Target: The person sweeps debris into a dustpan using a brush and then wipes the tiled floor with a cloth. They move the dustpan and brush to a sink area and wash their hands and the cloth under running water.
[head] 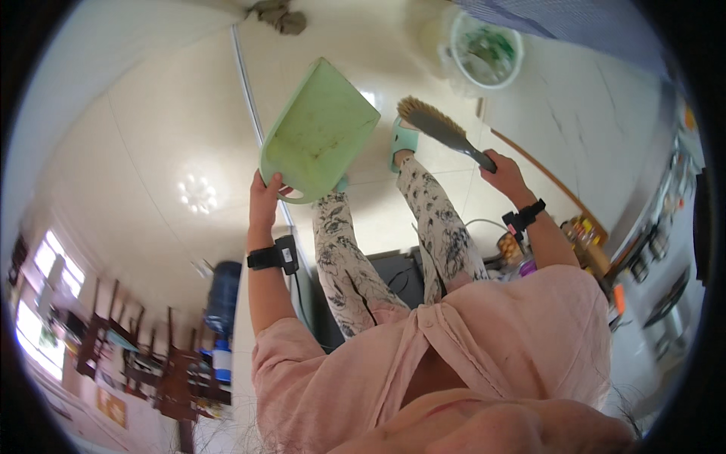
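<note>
My left hand (pixel 266 196) grips the handle end of a light green plastic dustpan (pixel 320 133). Dark smudges and a few specks mark the pan's inner surface, and its wide edge points away from me. On the other side, my right hand (pixel 505 177) is closed around the grey handle of a hand brush (pixel 437 125). The brush's tan bristles face up and away, towards the upper right. Brush and dustpan are held apart, both above the tiled floor near my feet.
A white bin (pixel 486 51) with a bag and green and white refuse stands ahead at right. A crumpled brown cloth (pixel 279 16) lies far ahead. At left are a metal floor strip (pixel 247 85), a large blue water bottle (pixel 223 295) and dark wooden chairs (pixel 144 352). A white marble-look surface (pixel 573 113) flanks the right.
</note>
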Tool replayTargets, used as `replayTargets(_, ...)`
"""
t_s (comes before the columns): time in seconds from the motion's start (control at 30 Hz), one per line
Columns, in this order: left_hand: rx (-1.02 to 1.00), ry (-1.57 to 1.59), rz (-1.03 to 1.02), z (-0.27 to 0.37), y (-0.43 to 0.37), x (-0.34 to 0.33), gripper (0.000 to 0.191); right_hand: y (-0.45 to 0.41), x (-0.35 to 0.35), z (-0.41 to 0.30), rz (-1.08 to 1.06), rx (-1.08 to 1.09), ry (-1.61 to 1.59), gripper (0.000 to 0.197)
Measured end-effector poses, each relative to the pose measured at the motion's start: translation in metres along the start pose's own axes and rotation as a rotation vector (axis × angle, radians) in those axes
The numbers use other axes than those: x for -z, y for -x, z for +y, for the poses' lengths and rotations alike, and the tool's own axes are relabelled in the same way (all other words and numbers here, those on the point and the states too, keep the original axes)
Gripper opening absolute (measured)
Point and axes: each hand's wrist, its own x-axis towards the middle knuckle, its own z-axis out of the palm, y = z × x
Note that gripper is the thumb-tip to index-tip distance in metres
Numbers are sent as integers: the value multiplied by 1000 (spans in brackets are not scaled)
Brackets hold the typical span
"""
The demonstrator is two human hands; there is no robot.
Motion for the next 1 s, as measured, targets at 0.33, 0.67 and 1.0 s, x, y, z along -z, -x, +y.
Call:
replayTargets(0.33,8,-172,-290,125,56,-178,29,109,48,12,233,-495,-684,37)
replayTargets(0.67,-17,-363,-333,152,30,-307,27,39,68,36,509,-187,-875,45)
replayTargets(1.0,-71,-395,-203,184,12,-350,26,2,84,-10,197,28,-861,42)
